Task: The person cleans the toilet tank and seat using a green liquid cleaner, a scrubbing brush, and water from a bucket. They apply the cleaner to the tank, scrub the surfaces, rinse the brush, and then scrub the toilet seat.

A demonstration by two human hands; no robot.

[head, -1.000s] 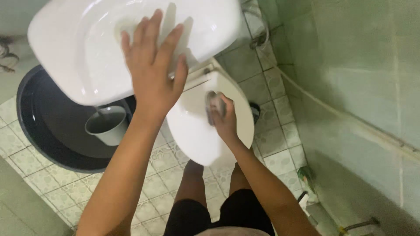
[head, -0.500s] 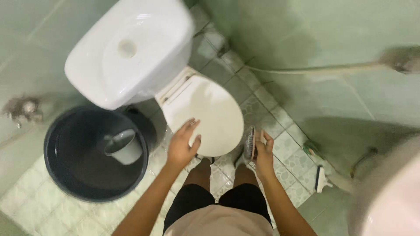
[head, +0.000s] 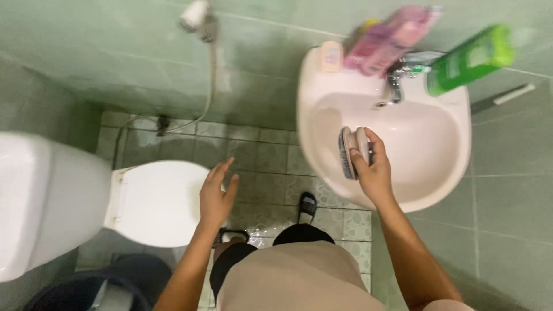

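Observation:
My right hand (head: pixel 373 168) grips a scrubbing brush (head: pixel 349 151) with a pale handle and dark bristles, held over the bowl of a white washbasin (head: pixel 455 173). My left hand (head: pixel 215 194) hangs free with fingers spread, holding nothing, just right of a white toilet's closed lid (head: pixel 154 201). The toilet's tank (head: pixel 40 196) is at the far left. My legs and sandalled feet (head: pixel 307 205) stand on the tiled floor between toilet and basin.
On the basin's back rim stand a green bottle (head: pixel 469 57), pink packets (head: pixel 391 39), a soap bar (head: pixel 330 56) and a metal tap (head: pixel 395 85). A spray hose (head: pixel 201 63) hangs on the green tiled wall. A dark bucket (head: pixel 92 288) sits bottom left.
The view has swung from the toilet to the washbasin. My right hand carried the brush from beside the toilet up over the basin; my left hand came off the lid.

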